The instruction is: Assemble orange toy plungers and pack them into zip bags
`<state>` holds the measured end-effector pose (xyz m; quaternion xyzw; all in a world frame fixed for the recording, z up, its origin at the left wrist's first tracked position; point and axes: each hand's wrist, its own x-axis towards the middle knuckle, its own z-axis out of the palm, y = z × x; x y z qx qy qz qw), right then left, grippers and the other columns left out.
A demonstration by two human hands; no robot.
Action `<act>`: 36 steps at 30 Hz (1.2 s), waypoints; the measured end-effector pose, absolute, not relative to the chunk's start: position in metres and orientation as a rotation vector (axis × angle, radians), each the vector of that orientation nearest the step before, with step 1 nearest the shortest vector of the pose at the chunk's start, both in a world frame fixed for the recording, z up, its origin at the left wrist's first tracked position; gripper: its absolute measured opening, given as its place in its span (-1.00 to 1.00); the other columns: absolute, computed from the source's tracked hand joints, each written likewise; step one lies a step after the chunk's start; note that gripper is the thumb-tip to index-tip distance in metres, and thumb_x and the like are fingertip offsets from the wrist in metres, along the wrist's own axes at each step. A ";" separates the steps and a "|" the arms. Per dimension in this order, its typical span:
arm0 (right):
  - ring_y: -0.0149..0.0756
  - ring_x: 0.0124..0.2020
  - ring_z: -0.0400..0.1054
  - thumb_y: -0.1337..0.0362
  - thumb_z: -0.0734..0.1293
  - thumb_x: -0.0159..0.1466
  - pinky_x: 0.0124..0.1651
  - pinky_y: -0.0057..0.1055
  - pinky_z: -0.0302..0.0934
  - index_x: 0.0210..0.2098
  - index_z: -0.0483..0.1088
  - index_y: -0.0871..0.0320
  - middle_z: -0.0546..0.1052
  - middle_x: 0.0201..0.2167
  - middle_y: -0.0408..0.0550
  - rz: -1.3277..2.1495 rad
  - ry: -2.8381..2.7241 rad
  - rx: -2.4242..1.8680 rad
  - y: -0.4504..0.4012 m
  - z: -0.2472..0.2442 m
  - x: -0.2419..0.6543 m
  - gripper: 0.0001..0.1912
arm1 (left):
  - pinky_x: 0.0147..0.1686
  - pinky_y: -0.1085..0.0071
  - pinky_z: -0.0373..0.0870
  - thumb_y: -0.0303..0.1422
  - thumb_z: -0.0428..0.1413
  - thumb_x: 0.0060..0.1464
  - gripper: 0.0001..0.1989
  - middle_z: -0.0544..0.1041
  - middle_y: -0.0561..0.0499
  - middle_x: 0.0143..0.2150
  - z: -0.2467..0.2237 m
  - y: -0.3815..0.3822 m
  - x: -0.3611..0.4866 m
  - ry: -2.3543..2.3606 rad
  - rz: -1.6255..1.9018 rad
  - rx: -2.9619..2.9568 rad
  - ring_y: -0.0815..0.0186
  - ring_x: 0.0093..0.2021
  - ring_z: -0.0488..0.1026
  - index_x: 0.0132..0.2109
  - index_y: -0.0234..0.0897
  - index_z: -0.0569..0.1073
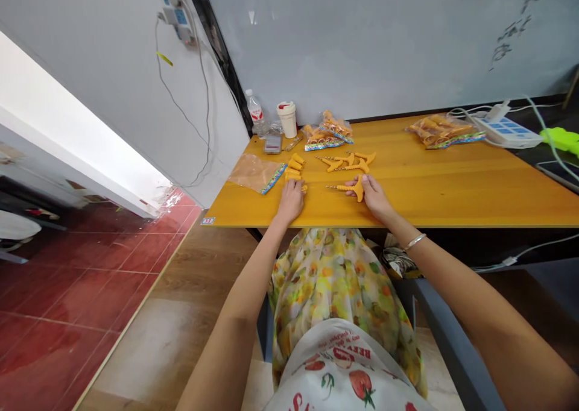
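Note:
My right hand (376, 199) is closed around the handle of a yellow T-handled corkscrew (359, 188), with its metal screw pointing left just above the table. Several similar corkscrews (347, 161) lie loose beyond it. On the left, my left hand (292, 200) has its fingers curled over a yellow plastic sleeve (304, 188), mostly hidden under the fingertips. More yellow sleeves (294, 164) lie in a small group just past that hand. An opened clear plastic bag (256, 173) with a colourful strip rests flat to their left.
Bags of corkscrews (328, 131) sit at the back, and another bag (446, 131) lies to the right. A lidded cup (287, 120), a water bottle (256, 112) and a small grey box (272, 144) stand back left. A power strip (509, 131) with cables lies at the right.

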<state>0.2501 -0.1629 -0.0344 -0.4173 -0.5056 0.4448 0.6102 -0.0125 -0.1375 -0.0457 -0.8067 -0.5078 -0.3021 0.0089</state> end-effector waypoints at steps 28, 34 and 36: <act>-0.35 -0.48 0.54 0.03 0.32 0.34 -0.24 -0.36 0.46 -0.13 0.29 0.05 0.63 -0.37 -0.15 1.425 -1.082 -0.930 -0.177 -0.018 0.221 -0.74 | 0.02 0.26 0.41 -0.21 -0.04 0.38 -0.70 0.58 -0.15 -0.09 -0.023 -0.164 0.010 -1.139 -0.852 -2.812 0.16 -0.05 0.49 0.02 -0.26 0.48; -0.31 -0.34 0.58 0.32 0.29 0.27 -0.04 -0.24 0.47 0.02 0.41 0.09 0.65 -0.15 -0.04 1.496 -1.049 -0.868 -0.177 -0.023 0.225 -0.68 | 0.00 0.32 0.40 -0.19 -0.01 0.38 -0.70 0.60 -0.12 -0.11 -0.025 -0.164 0.008 -1.224 -0.888 -2.735 0.19 -0.06 0.52 0.00 -0.26 0.50; -0.31 -0.24 0.58 0.35 0.35 0.19 0.03 -0.22 0.45 0.09 0.41 0.04 0.62 -0.04 -0.05 1.484 -1.093 -0.852 -0.177 -0.027 0.227 -0.55 | 0.00 0.33 0.41 -0.20 0.00 0.37 -0.72 0.61 -0.12 -0.11 -0.026 -0.162 0.008 -1.242 -0.886 -2.722 0.20 -0.06 0.53 -0.01 -0.26 0.50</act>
